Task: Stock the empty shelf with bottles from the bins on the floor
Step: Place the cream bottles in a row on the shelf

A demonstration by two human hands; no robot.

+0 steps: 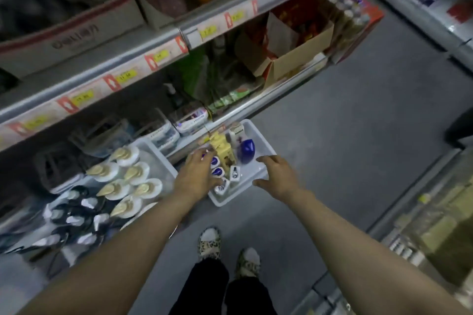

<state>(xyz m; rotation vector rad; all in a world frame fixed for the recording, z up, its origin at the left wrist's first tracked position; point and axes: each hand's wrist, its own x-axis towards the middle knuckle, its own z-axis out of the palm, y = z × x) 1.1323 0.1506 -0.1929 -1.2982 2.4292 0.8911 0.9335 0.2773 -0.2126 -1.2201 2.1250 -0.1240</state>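
Note:
A white bin stands on the grey floor by the shelf foot. It holds small white bottles with blue caps, cream boxes and a round blue bottle. My left hand reaches over the bin's left side, fingers spread above the small bottles, holding nothing. My right hand hovers over the bin's near right rim, fingers loosely bent, also holding nothing. A second white bin to the left holds several white bottles with gold pump tops.
Dark bottles with white caps lie left of the gold-topped ones. The low shelf holds packets; an open cardboard box sits further right. Price tags line the shelf edge. My feet stand on the floor. Another rack runs on the right.

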